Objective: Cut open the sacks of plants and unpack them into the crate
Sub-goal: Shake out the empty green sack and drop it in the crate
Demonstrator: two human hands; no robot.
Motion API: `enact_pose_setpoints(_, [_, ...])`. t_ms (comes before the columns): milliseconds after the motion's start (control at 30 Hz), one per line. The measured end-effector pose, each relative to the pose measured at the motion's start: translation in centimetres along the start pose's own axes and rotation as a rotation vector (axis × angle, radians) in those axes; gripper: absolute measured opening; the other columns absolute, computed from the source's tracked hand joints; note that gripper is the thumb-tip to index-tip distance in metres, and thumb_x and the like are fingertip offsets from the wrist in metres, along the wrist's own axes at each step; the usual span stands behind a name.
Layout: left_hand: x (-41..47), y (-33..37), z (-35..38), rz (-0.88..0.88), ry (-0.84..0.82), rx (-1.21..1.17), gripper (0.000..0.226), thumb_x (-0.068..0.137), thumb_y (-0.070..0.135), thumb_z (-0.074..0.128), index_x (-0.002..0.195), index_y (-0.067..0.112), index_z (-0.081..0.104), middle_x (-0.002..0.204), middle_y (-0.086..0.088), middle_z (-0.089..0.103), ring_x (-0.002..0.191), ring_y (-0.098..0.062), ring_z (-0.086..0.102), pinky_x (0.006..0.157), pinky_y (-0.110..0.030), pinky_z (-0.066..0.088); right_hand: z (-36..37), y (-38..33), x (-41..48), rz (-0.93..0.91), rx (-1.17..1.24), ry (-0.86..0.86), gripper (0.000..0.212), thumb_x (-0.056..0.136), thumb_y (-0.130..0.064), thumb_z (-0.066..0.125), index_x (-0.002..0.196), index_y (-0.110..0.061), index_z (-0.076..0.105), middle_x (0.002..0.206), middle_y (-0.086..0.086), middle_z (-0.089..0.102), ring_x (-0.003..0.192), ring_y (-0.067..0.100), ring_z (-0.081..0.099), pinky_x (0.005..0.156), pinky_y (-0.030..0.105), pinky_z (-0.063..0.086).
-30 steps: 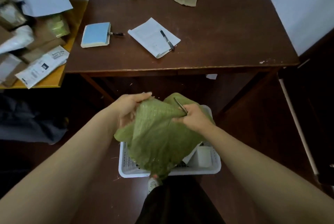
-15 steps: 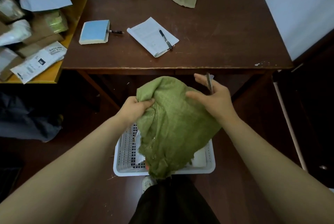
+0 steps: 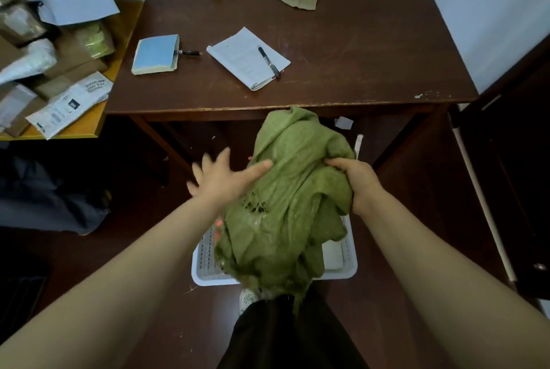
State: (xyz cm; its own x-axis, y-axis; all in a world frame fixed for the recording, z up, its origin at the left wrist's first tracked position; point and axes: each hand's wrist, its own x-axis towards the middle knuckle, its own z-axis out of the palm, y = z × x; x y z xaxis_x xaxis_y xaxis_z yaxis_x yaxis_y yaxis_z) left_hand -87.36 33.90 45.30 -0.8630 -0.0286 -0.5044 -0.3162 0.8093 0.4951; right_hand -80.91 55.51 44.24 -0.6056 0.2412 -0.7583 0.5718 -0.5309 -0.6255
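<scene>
Sack (image 3: pixel 285 205), green mesh, draped over white crate (image 3: pixel 346 272) at lower centre; right hand (image 3: pixel 358 182) clenched on fabric, left hand (image 3: pixel 221 179) spread flat against it.

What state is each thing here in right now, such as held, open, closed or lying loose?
Green sack: crumpled, held up over the crate.
Right hand: clenched on the sack.
Left hand: open, fingers spread, thumb against the sack.
White crate: on the floor, mostly covered.
Notepad: open, pen lying on it.
Blue book: closed.
</scene>
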Motion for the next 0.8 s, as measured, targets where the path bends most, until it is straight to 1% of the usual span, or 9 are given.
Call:
enact_pose_setpoints(67, [-1.7, -0.4, 1.1, -0.194, -0.330, -0.477, 0.117, 0.054, 0.071, 0.076, 0.149, 0.030, 0.020, 0.142, 0.006, 0.039, 0.131, -0.030, 0.044, 0.102, -0.050, 0.042, 0.4, 0.1, -0.7, 0.154, 0.060, -0.087, 0.019, 0.087, -0.016, 0.060, 0.102, -0.005, 0.066, 0.082, 0.017, 0.072, 0.079, 0.033, 0.066, 0.073, 0.043, 0.054])
enact_pose_setpoints(167, [-2.9, -0.2, 2.7, -0.277, -0.569, -0.896, 0.068, 0.066, 0.047, 0.076, 0.123, 0.014, 0.056, 0.106, -0.008, 0.072, 0.091, -0.025, 0.071, 0.071, -0.039, 0.057, 1.8, 1.5, -1.7, 0.279, 0.000, -0.175, 0.024, 0.094, -0.021, 0.050, 0.083, -0.004, 0.064, 0.062, 0.014, 0.069, 0.061, 0.029, 0.066, 0.068, 0.039, 0.050])
enact_pose_setpoints(233, [-3.0, 0.5, 3.9, -0.284, -0.480, -0.956, 0.065, 0.062, 0.034, 0.083, 0.118, 0.009, 0.060, 0.103, -0.012, 0.072, 0.089, -0.029, 0.071, 0.072, -0.040, 0.057, 2.4, 2.4, -2.2, 0.353, 0.003, -0.225, 0.034, 0.095, -0.030, 0.050, 0.079, -0.004, 0.066, 0.062, 0.014, 0.068, 0.051, 0.026, 0.067, 0.059, 0.035, 0.053])
enact_pose_setpoints(300, [-2.9, 1.0, 4.8, -0.254, -0.251, -0.934, 0.059, 0.064, 0.015, 0.084, 0.117, 0.002, 0.060, 0.100, -0.014, 0.070, 0.086, -0.031, 0.069, 0.070, -0.037, 0.056, 2.3, 2.9, -2.3, 0.323, -0.025, -0.163, 0.029, 0.092, -0.033, 0.058, 0.089, -0.006, 0.069, 0.068, 0.012, 0.069, 0.050, 0.021, 0.067, 0.047, 0.028, 0.053])
enact_pose_setpoints(433, [-1.1, 1.0, 5.0, -0.128, 0.054, -0.775, 0.043, 0.067, 0.007, 0.081, 0.104, 0.011, 0.060, 0.100, -0.012, 0.067, 0.091, -0.033, 0.065, 0.083, -0.045, 0.055, -1.1, 3.3, -2.9, -0.129, -0.161, 0.200, 0.023, 0.087, -0.022, 0.067, 0.101, -0.003, 0.066, 0.085, 0.008, 0.068, 0.043, 0.003, 0.052, 0.040, 0.017, 0.041])
enact_pose_setpoints(500, [-1.2, 1.7, 5.1, -0.039, 0.061, -0.685, 0.042, 0.068, 0.010, 0.081, 0.103, 0.016, 0.058, 0.101, -0.010, 0.066, 0.094, -0.033, 0.064, 0.086, -0.047, 0.053, -2.1, 3.5, -3.9, -0.305, -0.128, 0.106, 0.020, 0.085, -0.015, 0.070, 0.103, -0.006, 0.068, 0.089, 0.004, 0.069, 0.049, -0.003, 0.057, 0.046, 0.011, 0.045])
enact_pose_setpoints(600, [-3.3, 3.8, 6.5, 0.144, -0.151, -0.590, 0.037, 0.075, 0.006, 0.076, 0.107, 0.011, 0.059, 0.093, -0.004, 0.066, 0.086, -0.023, 0.065, 0.069, -0.032, 0.055, -0.6, 4.2, -5.4, -0.344, -0.085, -0.104, 0.023, 0.078, -0.014, 0.077, 0.095, -0.024, 0.067, 0.083, -0.010, 0.072, 0.074, 0.004, 0.070, 0.061, 0.017, 0.055])
enact_pose_setpoints(700, [-5.2, 5.1, 7.7, 0.271, -0.507, -0.523, 0.038, 0.078, -0.004, 0.068, 0.114, 0.009, 0.061, 0.098, -0.009, 0.069, 0.090, -0.029, 0.067, 0.069, -0.031, 0.056, -0.5, 4.6, -4.5, -0.402, 0.049, 0.138, 0.030, 0.073, -0.015, 0.082, 0.099, -0.020, 0.068, 0.090, -0.001, 0.074, 0.085, 0.017, 0.071, 0.071, 0.031, 0.058])
enact_pose_setpoints(800, [-5.3, 5.4, 7.2, 0.226, -0.779, -0.608, 0.042, 0.084, 0.002, 0.060, 0.122, 0.021, 0.061, 0.117, -0.007, 0.066, 0.103, -0.023, 0.063, 0.089, -0.035, 0.053, -2.2, 5.3, -4.4, -0.380, 0.278, 0.402, 0.010, 0.077, -0.015, 0.077, 0.085, -0.015, 0.071, 0.090, 0.009, 0.073, 0.086, 0.027, 0.070, 0.076, 0.039, 0.058])
